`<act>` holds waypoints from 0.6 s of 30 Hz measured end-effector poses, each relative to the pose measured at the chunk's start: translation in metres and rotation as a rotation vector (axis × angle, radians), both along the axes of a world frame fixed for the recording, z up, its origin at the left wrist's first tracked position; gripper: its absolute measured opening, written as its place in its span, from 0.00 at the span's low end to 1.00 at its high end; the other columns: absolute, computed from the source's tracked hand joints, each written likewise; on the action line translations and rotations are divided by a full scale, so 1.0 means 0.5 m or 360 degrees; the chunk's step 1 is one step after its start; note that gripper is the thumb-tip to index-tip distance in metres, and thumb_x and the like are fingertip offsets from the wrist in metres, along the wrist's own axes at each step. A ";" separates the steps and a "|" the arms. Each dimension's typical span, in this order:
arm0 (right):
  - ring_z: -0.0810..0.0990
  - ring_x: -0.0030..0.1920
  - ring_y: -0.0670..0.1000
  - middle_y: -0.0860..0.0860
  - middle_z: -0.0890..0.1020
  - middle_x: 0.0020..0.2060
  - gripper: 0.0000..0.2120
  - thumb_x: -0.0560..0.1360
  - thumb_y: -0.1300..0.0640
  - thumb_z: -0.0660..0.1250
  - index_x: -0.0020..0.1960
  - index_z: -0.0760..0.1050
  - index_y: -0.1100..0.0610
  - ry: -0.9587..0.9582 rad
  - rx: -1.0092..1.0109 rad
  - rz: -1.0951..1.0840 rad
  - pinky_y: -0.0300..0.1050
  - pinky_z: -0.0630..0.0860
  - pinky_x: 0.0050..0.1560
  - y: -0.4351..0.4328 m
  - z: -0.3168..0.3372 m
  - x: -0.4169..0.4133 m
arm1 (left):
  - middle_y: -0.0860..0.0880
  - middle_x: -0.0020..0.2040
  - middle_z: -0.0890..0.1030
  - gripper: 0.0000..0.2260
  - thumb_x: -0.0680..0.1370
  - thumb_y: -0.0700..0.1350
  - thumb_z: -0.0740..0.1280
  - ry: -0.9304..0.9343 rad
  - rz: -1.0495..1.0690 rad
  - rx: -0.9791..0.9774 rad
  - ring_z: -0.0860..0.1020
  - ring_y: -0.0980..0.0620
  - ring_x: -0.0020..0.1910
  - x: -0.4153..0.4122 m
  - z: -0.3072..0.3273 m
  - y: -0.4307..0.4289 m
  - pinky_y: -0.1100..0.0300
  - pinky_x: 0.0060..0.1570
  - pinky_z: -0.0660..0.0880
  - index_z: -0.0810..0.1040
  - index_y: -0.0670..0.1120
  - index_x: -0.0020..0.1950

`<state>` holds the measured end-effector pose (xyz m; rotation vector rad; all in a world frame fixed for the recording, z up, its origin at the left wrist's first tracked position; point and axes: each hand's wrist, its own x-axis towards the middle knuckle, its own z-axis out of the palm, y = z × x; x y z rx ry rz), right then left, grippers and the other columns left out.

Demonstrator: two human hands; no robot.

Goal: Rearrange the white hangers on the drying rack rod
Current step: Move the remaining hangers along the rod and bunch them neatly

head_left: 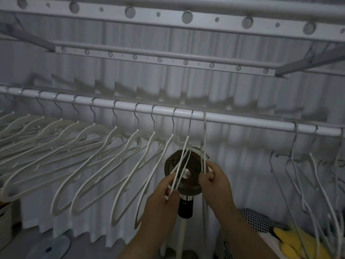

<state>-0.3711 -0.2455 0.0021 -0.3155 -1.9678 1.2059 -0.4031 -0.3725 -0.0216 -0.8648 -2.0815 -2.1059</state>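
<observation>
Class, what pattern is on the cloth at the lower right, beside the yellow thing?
A black-and-white check on the cloth, seen in the head view.

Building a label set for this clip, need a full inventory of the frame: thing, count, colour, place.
rod: one, white, runs across mid-frame.
left hangers: about a dozen, white with metal hooks, evenly spaced on the rod's left part; exact count unclear at the left edge.
held hangers: two or three, white, hooked mid-rod in front of the fan.
right hangers: at least three, white, bunched at the rod's right end.
upper rails: two, grey, perforated, overhead.
fan: one, dark grille, behind the held hangers.
curtain: white, pleated, background.
yellow item: one, lower right, unclear.
left hand: pinching hanger wires.
right hand: gripping a hanger.
</observation>
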 end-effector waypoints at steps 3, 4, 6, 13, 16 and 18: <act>0.71 0.21 0.36 0.45 0.70 0.17 0.15 0.75 0.66 0.60 0.61 0.71 0.61 0.0025 0.0000 0.0011 0.24 0.66 0.25 0.006 0.002 0.009 | 0.54 0.34 0.74 0.20 0.77 0.39 0.59 0.0009 0.0018 -0.0026 0.73 0.61 0.28 0.003 -0.002 0.007 0.73 0.27 0.68 0.68 0.68 0.45; 0.71 0.21 0.36 0.43 0.71 0.16 0.15 0.75 0.67 0.59 0.61 0.71 0.61 0.0033 0.0001 0.0013 0.24 0.66 0.24 0.007 0.002 0.011 | 0.54 0.34 0.74 0.19 0.77 0.39 0.59 0.0015 0.0012 -0.0036 0.73 0.61 0.28 0.003 0.000 0.007 0.73 0.27 0.68 0.68 0.67 0.46; 0.70 0.20 0.36 0.41 0.71 0.15 0.15 0.75 0.68 0.59 0.61 0.71 0.61 0.0056 0.0005 0.0009 0.24 0.65 0.24 0.010 0.003 0.012 | 0.57 0.37 0.73 0.15 0.78 0.42 0.59 0.0085 0.0019 -0.0110 0.73 0.60 0.31 0.004 0.006 0.004 0.74 0.30 0.69 0.68 0.64 0.51; 0.69 0.20 0.37 0.41 0.70 0.15 0.14 0.74 0.68 0.59 0.59 0.73 0.60 0.0027 -0.0011 0.0052 0.24 0.64 0.23 0.015 -0.001 0.001 | 0.52 0.38 0.82 0.12 0.74 0.50 0.60 0.1213 0.0877 -0.0569 0.79 0.50 0.36 0.014 0.058 -0.083 0.65 0.33 0.67 0.82 0.49 0.43; 0.69 0.20 0.37 0.41 0.71 0.15 0.15 0.74 0.69 0.58 0.58 0.73 0.58 0.0022 -0.0016 0.0075 0.24 0.65 0.22 0.011 -0.002 -0.003 | 0.47 0.43 0.83 0.14 0.73 0.50 0.61 0.1169 0.1011 -0.0569 0.79 0.44 0.43 -0.017 0.082 -0.104 0.58 0.42 0.71 0.82 0.45 0.48; 0.70 0.20 0.37 0.40 0.71 0.16 0.15 0.74 0.68 0.59 0.58 0.73 0.57 0.0009 -0.0008 0.0083 0.24 0.66 0.23 0.008 -0.002 -0.007 | 0.45 0.56 0.79 0.16 0.75 0.49 0.64 0.0904 0.0961 -0.0821 0.76 0.43 0.56 -0.042 0.087 -0.102 0.55 0.52 0.71 0.76 0.44 0.60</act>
